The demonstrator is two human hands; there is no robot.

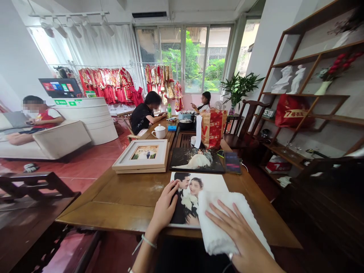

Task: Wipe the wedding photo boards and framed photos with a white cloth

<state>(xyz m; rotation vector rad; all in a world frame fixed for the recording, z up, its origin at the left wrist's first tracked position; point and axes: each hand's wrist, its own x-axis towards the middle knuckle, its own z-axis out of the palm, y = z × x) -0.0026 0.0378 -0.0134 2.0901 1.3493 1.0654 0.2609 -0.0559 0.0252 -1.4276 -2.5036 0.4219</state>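
White plush scallop-edged cloth [214,238], under the flat, splayed right hand [241,237], overlapping a rectangular white-ground couple portrait [187,203] at its four o'clock, left hand [165,206] lying unclenched along the portrait's nine o'clock edge.

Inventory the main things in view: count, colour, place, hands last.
table: 1, brown, centre
wedding photo print: 1, mostly white, near edge
cloth: 1, white, on print
photo panel: 1, mostly black, behind print
picture frame: at least 1, white, table's left
lidded cup: 1, white, behind frame
paper bag: 1, mostly red, table's right
sofa: 1, off-white, left
counter: 1, white, beyond sofa
monitor: 1, black, on counter
people: 3, one on sofa, two at table
garments: many, mostly red, background
plant: 1, green, beyond table
shelving: 1, brown, right
left hand: 1, on print
right hand: 1, on cloth
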